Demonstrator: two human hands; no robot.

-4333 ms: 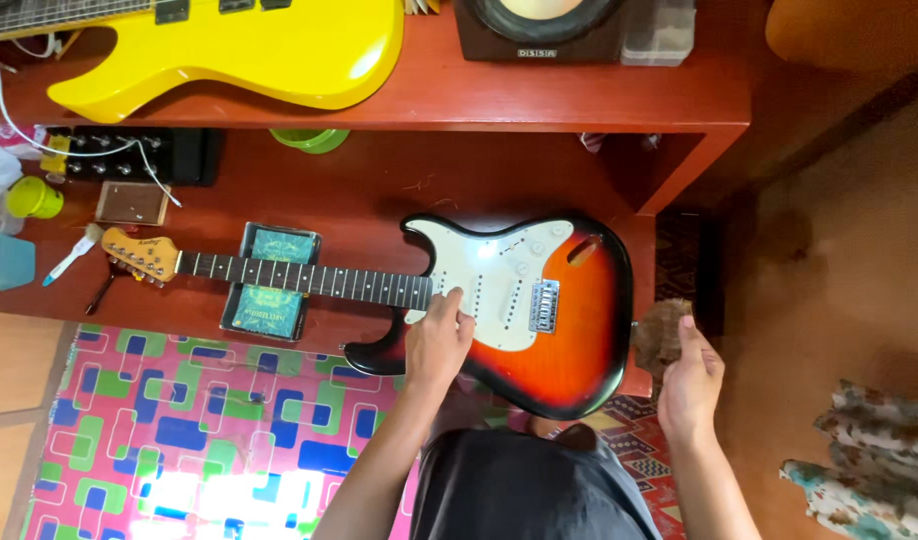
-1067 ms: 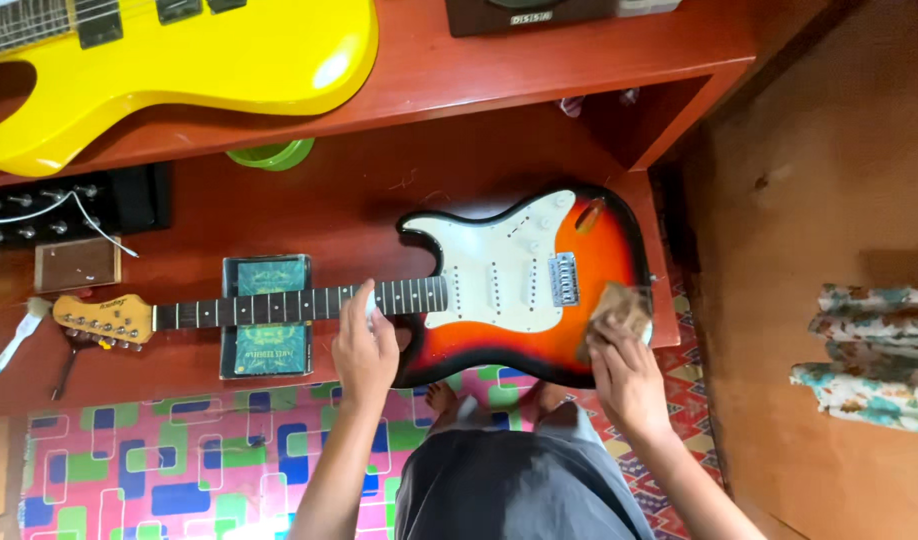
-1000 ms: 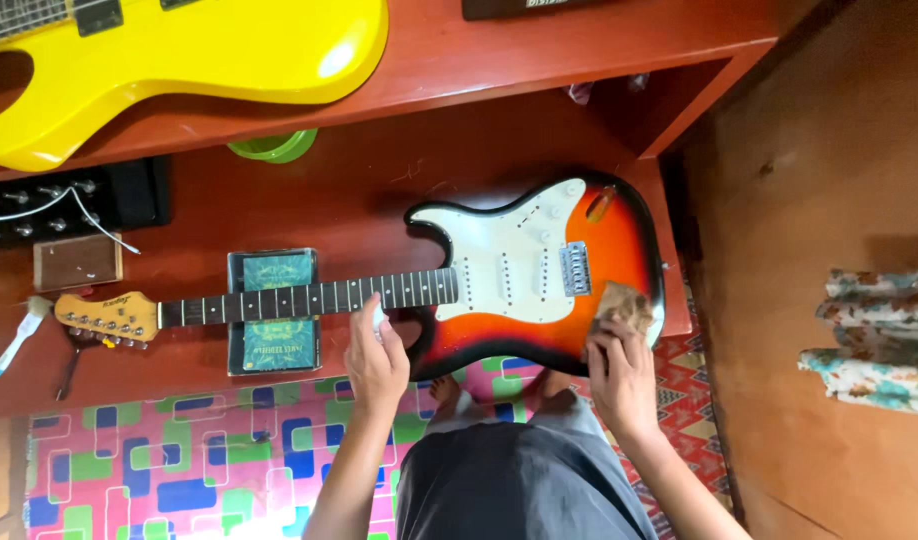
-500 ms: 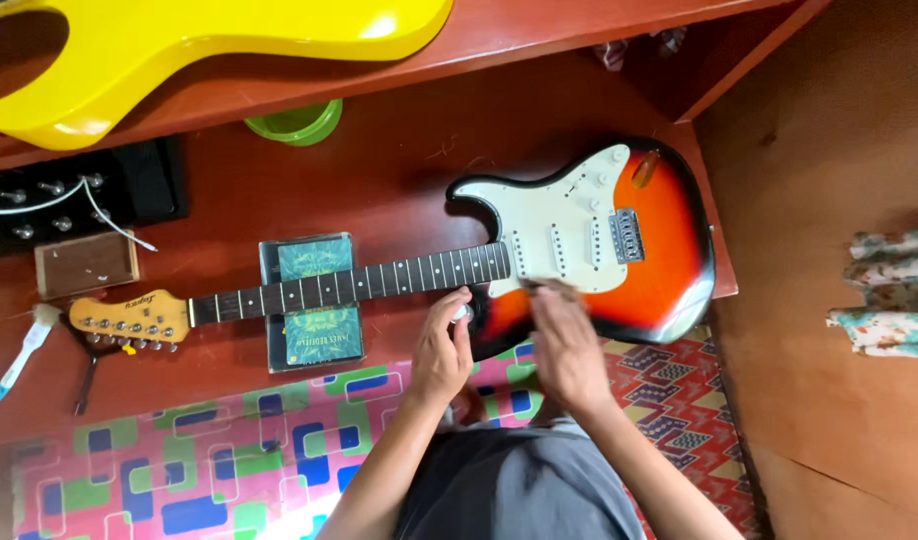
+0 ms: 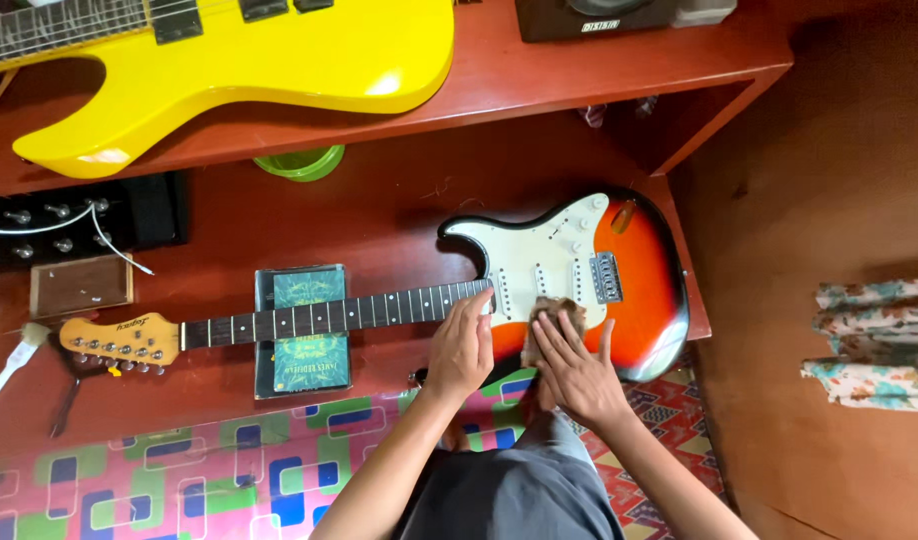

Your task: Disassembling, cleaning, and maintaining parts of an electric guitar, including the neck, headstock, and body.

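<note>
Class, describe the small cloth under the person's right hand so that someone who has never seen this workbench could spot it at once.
Start at the red wooden bench and find the sunburst guitar lying flat on it. On its white pickguard, under the fingers of the right hand, sits the cloth. It is a small, brownish, crumpled pad, the only soft thing on the guitar.

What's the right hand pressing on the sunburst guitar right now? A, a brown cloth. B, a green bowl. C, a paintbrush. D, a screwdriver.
A: the right hand lies flat on a brown cloth against the guitar body, just below the pickups.
</note>
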